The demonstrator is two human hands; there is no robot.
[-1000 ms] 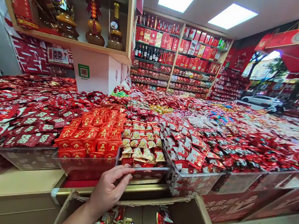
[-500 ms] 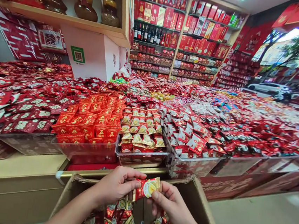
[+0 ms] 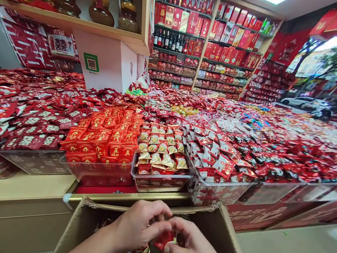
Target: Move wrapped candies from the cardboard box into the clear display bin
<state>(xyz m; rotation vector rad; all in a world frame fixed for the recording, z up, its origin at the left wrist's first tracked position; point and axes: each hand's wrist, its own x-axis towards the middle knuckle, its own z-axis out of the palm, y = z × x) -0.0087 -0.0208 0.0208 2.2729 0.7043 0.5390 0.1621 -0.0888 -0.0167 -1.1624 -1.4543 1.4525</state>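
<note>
Fingers [image 3: 183, 225] curled nearly closed, red packet [image 3: 162, 239] between the hands.
Right hand [image 3: 191, 244] nearer, thumb against the packet; left hand [image 3: 136, 227] above and left of it, grip unclear. Packet's long axis hidden; it sits over the open carton [image 3: 77, 225], short of the clear bin [image 3: 161, 187].

We're in a shop, retail floor. Why we say so: clear plastic bins [image 3: 159, 186] side by side, heaped w/ small wrapped packets [image 3: 162, 147], approx. 1 wrapper design per bin up front; tall back shelving [image 3: 205, 46] stocked w/ dark bottles [image 3: 168, 40], red boxes [image 3: 193, 22] etc.; a display cabinet [image 3: 85, 27] w/ gourd-shaped bottles [image 3: 100, 12]; 1 QR sign [image 3: 91, 63] below it. At far R we see an open, street-side view w/ 1 white car [image 3: 304, 102].
</note>
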